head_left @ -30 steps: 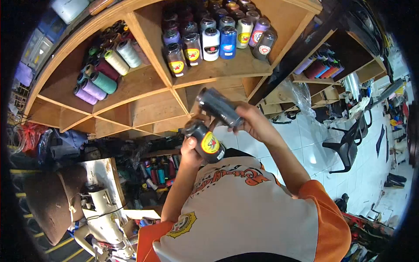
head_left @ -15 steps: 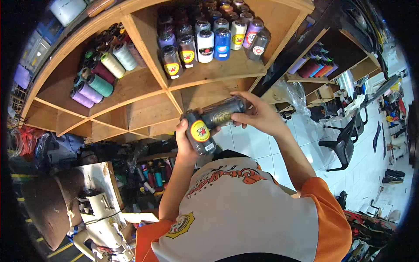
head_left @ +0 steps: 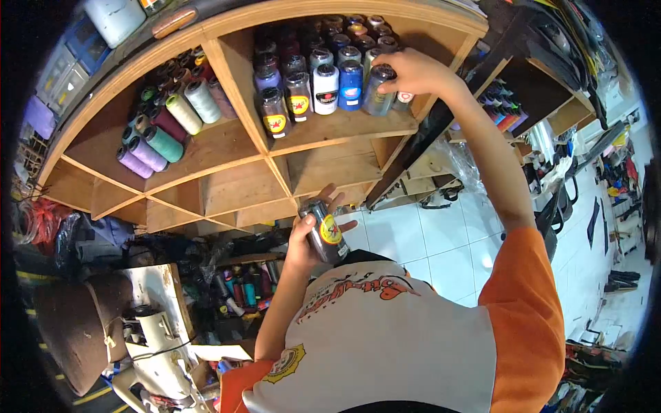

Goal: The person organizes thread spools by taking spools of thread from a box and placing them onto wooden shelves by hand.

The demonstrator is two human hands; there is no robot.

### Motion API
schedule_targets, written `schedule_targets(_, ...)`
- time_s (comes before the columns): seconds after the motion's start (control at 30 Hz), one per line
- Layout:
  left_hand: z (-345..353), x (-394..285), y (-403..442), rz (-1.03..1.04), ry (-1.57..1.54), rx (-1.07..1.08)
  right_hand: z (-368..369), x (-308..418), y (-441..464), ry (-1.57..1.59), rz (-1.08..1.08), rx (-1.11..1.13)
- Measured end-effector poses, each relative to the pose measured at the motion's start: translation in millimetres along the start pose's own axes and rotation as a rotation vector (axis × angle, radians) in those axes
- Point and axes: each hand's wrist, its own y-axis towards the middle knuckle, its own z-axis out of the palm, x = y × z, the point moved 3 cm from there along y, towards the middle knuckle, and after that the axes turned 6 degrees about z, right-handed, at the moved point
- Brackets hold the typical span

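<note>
My left hand holds a dark thread cone with a yellow label in front of my chest, thumb across it and other fingers partly spread behind. Up at the shelf, my right hand grips the top of a dark grey thread cone, which stands upright at the front right of the compartment. Left of it in the front row are a blue cone, a white cone and grey cones with yellow labels. Another labelled cone is partly hidden behind the gripped one.
The wooden shelf spans the front, with purple and green cones in its left compartment. A sewing machine stands at lower left. Further right are a smaller rack of cones and a black chair on the tiled floor.
My right hand has moved from chest height up to the shelf with the dark grey cone. The left hand keeps the yellow-labelled cone, slightly lower and further right.
</note>
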Motion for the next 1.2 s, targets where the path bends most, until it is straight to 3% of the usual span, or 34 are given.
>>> schedule_targets(0.07,-6,1,-4,0.013,0.010,0.004,12,-9,11,-0.043,-0.078,-0.006)
schedule_targets(0.2,-7,-2,-10,0.058,-0.051,-0.079,21,-17,15,0.026,0.010,0.032)
schedule_targets(0.33,-10,-7,-9,0.050,0.028,-0.063,22,-21,6,0.068,-0.042,-0.002)
schedule_targets(0.53,-3,-11,-2,-0.027,0.298,-0.070,21,-16,-5,0.134,0.131,-0.014)
schedule_targets(0.63,11,-15,7,0.003,0.319,-0.083,15,-11,-25,0.067,-0.030,-0.477)
schedule_targets(0.73,-1,-11,28,0.012,0.225,-0.021,3,17,-59,0.490,0.034,-0.253)
schedule_targets(0.77,4,-13,34,0.041,0.226,-0.047,11,25,-68,0.568,-0.111,-0.253)
schedule_targets(0.8,18,-19,41,0.071,0.227,-0.070,12,38,-81,0.650,-0.013,0.001)
schedule_targets(0.83,28,-24,50,0.086,0.252,-0.058,23,49,-93,0.781,-0.007,0.084)
schedule_targets(0.9,40,-29,67,0.117,0.300,-0.031,51,62,-111,0.926,0.050,0.132)
schedule_targets(1.0,45,-30,87,0.139,0.287,0.026,76,87,-134,1.001,0.142,-0.116)
schedule_targets(1.1,51,-29,93,0.128,0.192,0.100,88,93,-136,1.046,0.398,-0.053)
schedule_targets(1.2,50,-32,99,0.181,0.184,0.131,90,93,-128,1.102,0.440,0.071)
